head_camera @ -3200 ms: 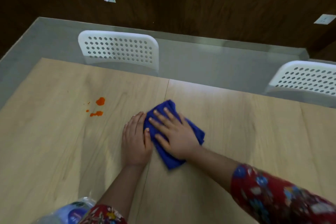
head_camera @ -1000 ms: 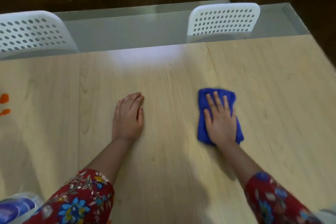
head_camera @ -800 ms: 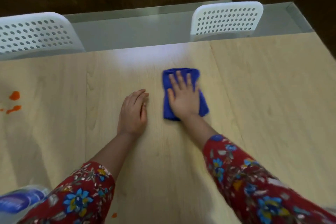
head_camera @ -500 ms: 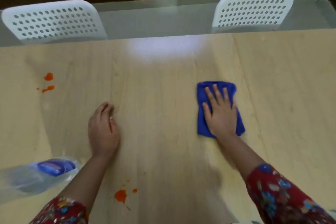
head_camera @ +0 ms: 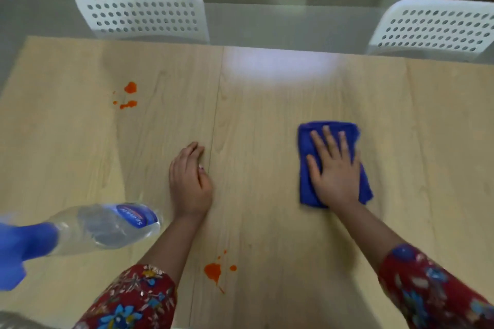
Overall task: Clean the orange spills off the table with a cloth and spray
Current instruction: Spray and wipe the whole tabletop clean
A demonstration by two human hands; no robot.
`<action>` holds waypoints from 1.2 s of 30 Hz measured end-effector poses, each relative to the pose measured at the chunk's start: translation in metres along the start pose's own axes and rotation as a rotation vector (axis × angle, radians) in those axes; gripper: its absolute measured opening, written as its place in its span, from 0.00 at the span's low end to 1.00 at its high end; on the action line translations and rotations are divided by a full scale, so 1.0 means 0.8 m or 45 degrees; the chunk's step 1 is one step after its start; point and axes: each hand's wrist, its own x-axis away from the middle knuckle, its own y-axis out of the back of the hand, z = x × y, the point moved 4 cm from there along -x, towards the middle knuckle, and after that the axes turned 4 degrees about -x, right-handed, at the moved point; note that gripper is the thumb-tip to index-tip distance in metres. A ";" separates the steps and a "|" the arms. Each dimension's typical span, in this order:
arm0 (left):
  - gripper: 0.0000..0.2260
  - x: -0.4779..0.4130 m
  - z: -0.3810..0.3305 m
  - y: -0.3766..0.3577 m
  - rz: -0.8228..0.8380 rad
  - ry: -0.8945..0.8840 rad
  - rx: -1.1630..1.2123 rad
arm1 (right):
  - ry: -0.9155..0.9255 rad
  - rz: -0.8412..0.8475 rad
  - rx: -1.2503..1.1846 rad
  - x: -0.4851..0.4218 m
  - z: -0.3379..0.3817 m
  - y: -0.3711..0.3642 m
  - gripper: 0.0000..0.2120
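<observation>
Cloth [head_camera: 307, 168], blue and folded, lies on the right half of the wooden table [head_camera: 267, 120], and the right hand [head_camera: 334, 168] presses flat on it with fingers straight and spread, not curled round it. The left hand [head_camera: 189, 184] rests palm-down on the bare wood near the middle, fingers together and relaxed, gripping nothing. A clear spray bottle [head_camera: 104, 227] with a blue trigger head lies on its side at the left, just beside the left forearm. One group of orange spills [head_camera: 130, 87] sits toward the far left of the table, well apart from the cloth; a second orange spill [head_camera: 213, 271] lies near the front edge between the two forearms. Both sleeves are red with a floral print. Two white perforated chairs [head_camera: 141, 10] stand beyond the far edge, one left and one right.
</observation>
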 end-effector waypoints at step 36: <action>0.26 0.060 -0.142 -0.031 0.602 -0.375 -0.095 | -0.188 0.084 0.020 -0.008 -0.143 0.039 0.29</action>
